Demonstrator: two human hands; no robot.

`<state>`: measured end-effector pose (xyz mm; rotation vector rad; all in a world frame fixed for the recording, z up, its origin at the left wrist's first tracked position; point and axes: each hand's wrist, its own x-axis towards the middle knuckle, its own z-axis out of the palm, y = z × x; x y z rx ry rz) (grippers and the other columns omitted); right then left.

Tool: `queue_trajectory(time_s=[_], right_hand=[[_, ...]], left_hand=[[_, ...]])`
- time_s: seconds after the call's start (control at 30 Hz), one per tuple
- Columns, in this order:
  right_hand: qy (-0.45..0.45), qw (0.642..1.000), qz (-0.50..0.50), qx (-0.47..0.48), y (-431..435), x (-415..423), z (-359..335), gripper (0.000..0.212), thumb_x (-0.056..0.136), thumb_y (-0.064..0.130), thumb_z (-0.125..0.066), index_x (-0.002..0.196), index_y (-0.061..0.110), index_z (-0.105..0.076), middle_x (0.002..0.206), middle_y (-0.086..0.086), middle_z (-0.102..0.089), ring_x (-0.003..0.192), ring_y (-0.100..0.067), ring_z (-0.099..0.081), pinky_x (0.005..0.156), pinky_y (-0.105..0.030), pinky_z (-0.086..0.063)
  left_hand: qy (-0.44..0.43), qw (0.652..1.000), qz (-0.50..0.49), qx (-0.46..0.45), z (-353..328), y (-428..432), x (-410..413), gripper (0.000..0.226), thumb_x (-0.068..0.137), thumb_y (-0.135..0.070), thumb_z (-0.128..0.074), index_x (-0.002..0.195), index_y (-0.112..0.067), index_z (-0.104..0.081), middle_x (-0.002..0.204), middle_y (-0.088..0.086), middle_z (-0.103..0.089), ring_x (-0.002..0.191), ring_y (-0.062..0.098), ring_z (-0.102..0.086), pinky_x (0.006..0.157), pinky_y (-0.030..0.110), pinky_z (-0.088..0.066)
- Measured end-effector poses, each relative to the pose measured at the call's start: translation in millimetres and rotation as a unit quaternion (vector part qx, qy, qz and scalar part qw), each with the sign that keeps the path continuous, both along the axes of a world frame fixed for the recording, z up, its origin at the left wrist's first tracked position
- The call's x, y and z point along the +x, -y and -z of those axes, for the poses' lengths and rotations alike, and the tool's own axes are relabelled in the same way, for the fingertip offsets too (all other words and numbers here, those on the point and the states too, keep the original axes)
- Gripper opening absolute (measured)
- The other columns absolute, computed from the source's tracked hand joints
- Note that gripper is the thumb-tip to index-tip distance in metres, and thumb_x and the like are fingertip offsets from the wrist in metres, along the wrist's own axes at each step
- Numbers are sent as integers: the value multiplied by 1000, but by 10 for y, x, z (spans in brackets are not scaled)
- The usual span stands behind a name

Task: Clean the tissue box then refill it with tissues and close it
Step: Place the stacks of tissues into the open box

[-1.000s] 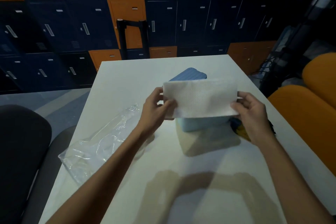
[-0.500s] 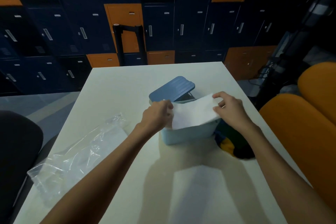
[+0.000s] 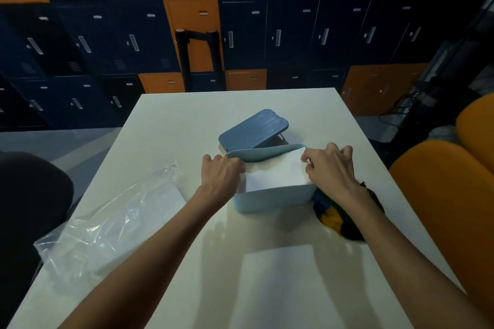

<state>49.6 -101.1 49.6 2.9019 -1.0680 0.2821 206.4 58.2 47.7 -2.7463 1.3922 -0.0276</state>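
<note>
White table [image 3: 187, 120], pale top. Light blue tissue box [image 3: 272, 199] near centre. Dark blue lid [image 3: 254, 129] at box's 12 o'clock, tilted against it. Clear plastic bag [image 3: 107, 222] at 8 o'clock. Multicoloured cloth [image 3: 331, 215] at 4 o'clock, touching box.

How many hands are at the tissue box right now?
2. The left hand is at the left end of the tissue box; the right hand grips the tissues at its right end.
</note>
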Motion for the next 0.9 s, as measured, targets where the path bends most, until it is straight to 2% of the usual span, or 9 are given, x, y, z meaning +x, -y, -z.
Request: queue_trajectory(time_s=[0.13,0.23,0.3,0.37,0.47,0.57,0.7,0.83,0.9], right_hand=[[-43,999,-13,6,-21,38,-18,26,93,16,-52,112,26,-66,105,-1,-67,106,-19,-45,86,-39,-28],[-43,999,-29,-3,-8,78,-41,30,90,12,-55,115,27,-63,115,-1,-60,108,-21,-45,87,-39,-30],[-8,997,-52,54,0,124,-65,31,89,9,-57,116,24,-62,116,-3,-58,106,-21,-49,89,-36,-36],[-7,984,-73,165,-3,195,-70,36,86,3,-60,117,20,-62,116,-6,-55,99,-22,-55,88,-35,-48],[-111,967,-69,217,9,301,10,44,83,-4,-60,121,17,-58,122,-6,-48,98,-26,-58,85,-39,-53],[-167,962,-57,206,37,366,74,43,82,-11,-50,120,7,-56,122,-13,-44,95,-29,-57,78,-37,-49],[-203,954,-56,212,24,428,5,42,84,-10,-46,121,10,-50,119,-11,-40,85,-23,-48,72,-32,-43],[-215,954,-59,199,-5,458,15,37,86,-10,-41,118,9,-47,105,-9,-35,83,-23,-42,59,-27,-36],[-213,954,-53,203,-12,465,11,37,86,-10,-42,118,9,-47,106,-9,-36,82,-23,-42,57,-25,-35]], left_hand=[[69,997,18,42,20,49,-45,27,84,-23,-64,111,-29,-65,116,2,-48,107,23,-44,81,32,-28],[89,995,33,34,-22,109,-43,26,83,-19,-63,108,-27,-65,112,1,-47,105,23,-43,85,34,-29],[88,995,36,43,-67,141,-47,23,83,-12,-57,102,-23,-64,108,0,-54,104,24,-44,89,37,-29],[76,994,31,66,-92,147,-52,22,82,-6,-51,97,-19,-62,108,1,-58,108,26,-44,96,43,-27],[45,994,18,94,-96,133,-60,27,85,-6,-48,106,-18,-61,116,4,-55,118,29,-40,103,51,-22],[9,994,3,108,-99,134,-63,30,88,-11,-48,114,-19,-59,121,5,-50,120,30,-41,104,59,-20],[-25,990,-30,136,-74,164,-33,32,90,-9,-42,119,-17,-53,126,6,-45,120,33,-42,102,69,-17],[-39,988,-45,140,-24,176,-39,37,92,-6,-36,126,-14,-47,131,8,-41,121,35,-43,100,73,-17],[-42,989,-46,136,-20,163,-36,37,92,-6,-36,126,-14,-48,131,8,-41,120,35,-45,100,72,-18]])
